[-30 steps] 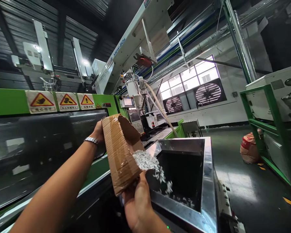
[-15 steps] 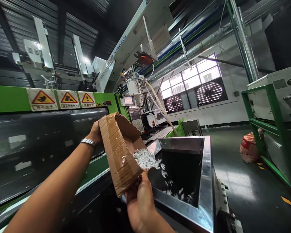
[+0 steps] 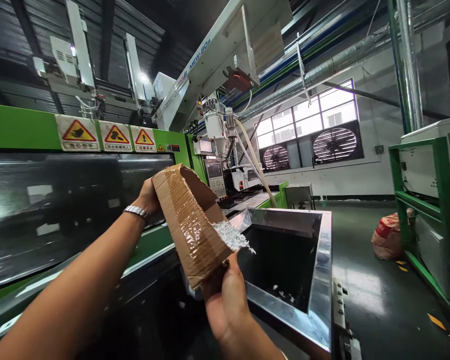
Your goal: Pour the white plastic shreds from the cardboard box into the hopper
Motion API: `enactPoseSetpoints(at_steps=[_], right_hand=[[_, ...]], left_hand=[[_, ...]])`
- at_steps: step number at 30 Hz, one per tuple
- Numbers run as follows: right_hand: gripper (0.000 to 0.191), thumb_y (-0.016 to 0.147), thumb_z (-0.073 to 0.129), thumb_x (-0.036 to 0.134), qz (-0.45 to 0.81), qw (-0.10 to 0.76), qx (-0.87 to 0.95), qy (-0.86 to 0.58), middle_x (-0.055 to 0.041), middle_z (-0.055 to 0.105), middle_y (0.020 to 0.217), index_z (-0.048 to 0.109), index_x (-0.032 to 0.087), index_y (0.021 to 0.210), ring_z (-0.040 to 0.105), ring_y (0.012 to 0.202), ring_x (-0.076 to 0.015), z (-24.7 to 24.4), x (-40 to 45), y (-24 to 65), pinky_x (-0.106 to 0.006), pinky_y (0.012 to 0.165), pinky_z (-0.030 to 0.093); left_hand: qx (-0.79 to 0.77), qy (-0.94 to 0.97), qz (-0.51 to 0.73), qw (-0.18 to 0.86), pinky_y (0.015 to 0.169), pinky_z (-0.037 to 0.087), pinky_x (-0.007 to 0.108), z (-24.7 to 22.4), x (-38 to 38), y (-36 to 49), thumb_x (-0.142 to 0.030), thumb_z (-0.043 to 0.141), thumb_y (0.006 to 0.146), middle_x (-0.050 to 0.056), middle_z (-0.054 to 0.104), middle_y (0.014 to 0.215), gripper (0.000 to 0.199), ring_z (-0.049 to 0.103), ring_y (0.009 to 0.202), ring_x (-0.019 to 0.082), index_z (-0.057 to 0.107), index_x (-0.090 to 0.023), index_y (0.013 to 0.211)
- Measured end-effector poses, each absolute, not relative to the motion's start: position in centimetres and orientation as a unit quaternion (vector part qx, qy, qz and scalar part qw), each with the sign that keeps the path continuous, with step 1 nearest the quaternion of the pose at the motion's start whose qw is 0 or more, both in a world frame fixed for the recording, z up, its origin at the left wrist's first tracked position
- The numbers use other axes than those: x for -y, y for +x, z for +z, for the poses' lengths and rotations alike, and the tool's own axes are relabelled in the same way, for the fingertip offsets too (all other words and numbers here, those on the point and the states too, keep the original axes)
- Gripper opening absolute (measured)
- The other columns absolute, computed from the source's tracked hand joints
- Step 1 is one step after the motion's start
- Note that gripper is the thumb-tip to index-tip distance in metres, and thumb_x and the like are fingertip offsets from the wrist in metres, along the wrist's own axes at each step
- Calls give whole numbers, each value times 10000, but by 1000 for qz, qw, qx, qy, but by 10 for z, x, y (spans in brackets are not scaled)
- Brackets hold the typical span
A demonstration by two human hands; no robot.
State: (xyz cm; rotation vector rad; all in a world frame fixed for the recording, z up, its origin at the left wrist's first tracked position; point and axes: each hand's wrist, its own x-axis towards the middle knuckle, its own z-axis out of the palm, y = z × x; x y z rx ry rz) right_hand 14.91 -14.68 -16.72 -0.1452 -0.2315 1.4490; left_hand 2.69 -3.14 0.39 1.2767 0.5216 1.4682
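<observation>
Holding a cardboard box (image 3: pixel 189 220) tilted over the near-left corner of a steel hopper (image 3: pixel 324 270), both hands on it. Left hand (image 3: pixel 147 196) is at the box's upper back edge, mostly hidden behind the cardboard; a metal watch (image 3: pixel 136 212) sits on that wrist. Can't see those fingers well enough to say how they're set, only that the hand is against the box. Right hand (image 3: pixel 227 300) is under the box's lower corner, fingers curled up and closed on the cardboard from below.

Box is brown, wrapped with clear tape, open mouth facing right and down toward the hopper. A pile of white plastic scraps (image 3: pixel 232 236) lies at the lip of the box, right at the hopper's left rim. A few white bits lie on the sloped inner wall of the hopper, near its near edge.

Hopper is square, shiny metal rim, dark inside. It stands just beside a green moulding machine (image 3: pixel 18 130) with a dark glass guard; three yellow warning labels (image 3: pixel 108 135) sit along the machine's top band. White robot beam (image 3: pixel 210 60) crosses overhead. Control panel (image 3: pixel 215 177) past the box. Far right: green frame rack (image 3: pixel 423 200), with a sack (image 3: pixel 388 237) on the floor near its foot. Two wall fans (image 3: pixel 333 145) under the windows.
</observation>
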Motion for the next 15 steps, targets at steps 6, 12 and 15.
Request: enactPoseSetpoints(at_steps=[6,12,15], right_hand=[[251,927,425,419,655,741,131,-67,-26,715,853,535,211,1015,670,754,-178,-167,150,149,-349,699,532],[202,905,464,403,651,740,154,-72,-20,715,853,538,226,968,673,818,-190,-169,152,149,-321,680,527],[172,901,472,383,648,741,164,-73,-8,713,838,540,228,928,672,795,-178,-170,152,149,-313,687,524]], left_hand=[[-208,534,626,529,511,498,265,3,41,25,-227,314,915,50,660,661,324,610,535,144,589,-89,1016],[-185,549,619,530,563,540,292,-1,43,19,-182,343,836,70,683,673,346,637,571,183,600,-80,1044],[-171,559,614,531,577,551,303,-4,41,13,-194,382,826,71,696,714,337,644,590,189,611,-94,1052]])
